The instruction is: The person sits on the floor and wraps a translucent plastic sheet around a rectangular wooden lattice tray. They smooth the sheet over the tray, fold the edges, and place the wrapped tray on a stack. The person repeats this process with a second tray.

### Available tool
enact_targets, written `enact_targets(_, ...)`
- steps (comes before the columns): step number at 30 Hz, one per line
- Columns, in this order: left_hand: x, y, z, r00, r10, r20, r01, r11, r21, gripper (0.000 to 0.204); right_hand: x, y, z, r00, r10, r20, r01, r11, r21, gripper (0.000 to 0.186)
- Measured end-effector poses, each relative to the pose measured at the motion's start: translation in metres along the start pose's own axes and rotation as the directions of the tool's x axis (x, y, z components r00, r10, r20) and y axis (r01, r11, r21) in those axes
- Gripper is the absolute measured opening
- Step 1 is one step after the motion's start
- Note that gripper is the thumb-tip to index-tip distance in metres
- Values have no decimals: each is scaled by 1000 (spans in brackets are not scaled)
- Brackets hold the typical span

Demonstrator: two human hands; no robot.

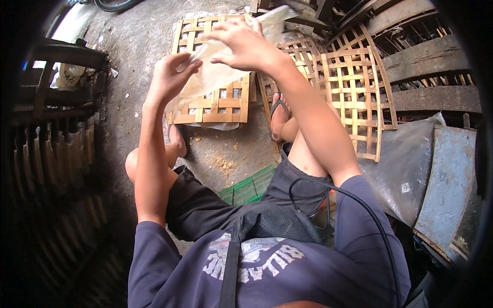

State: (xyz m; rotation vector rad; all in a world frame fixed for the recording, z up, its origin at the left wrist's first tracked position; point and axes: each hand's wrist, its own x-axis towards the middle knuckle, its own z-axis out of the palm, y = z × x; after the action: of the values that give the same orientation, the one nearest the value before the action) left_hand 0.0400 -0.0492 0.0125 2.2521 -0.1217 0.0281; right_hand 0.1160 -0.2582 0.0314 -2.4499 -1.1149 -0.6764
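Note:
A thin translucent sheet (221, 77), cloudy and off-white, hangs tilted above a woven bamboo lattice tray (221, 105) on the floor in front of me. My left hand (172, 77) is closed on the sheet's rolled near-left edge, pinching it between thumb and fingers. Over the sheet's far part reaches my right hand (241, 46), its fingers spread and thumb apart. A clear, pale strip of film (277, 18) sticks out beyond the right hand; whether it belongs to the same sheet I cannot tell.
More bamboo lattice trays (352, 97) lean at the right, beside dark wooden slats (426, 61). A grey plastic sheet (400, 159) and a blue worn board (444, 179) stand at lower right. A green plastic crate (249, 187) lies between my legs. Dark wooden racks (46, 92) line the left.

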Motion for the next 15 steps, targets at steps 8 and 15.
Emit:
enact_targets(8, -3, 3, -6, 999, 35, 14, -33, 995, -91, 28, 12, 4, -12, 911, 29, 410, -229, 865, 447, 36)
enact_targets(15, -11, 17, -8, 990, 111, 87, -113, 994, 16, 34, 6, -2, 5, 857, 49, 512, -254, 906, 338, 26)
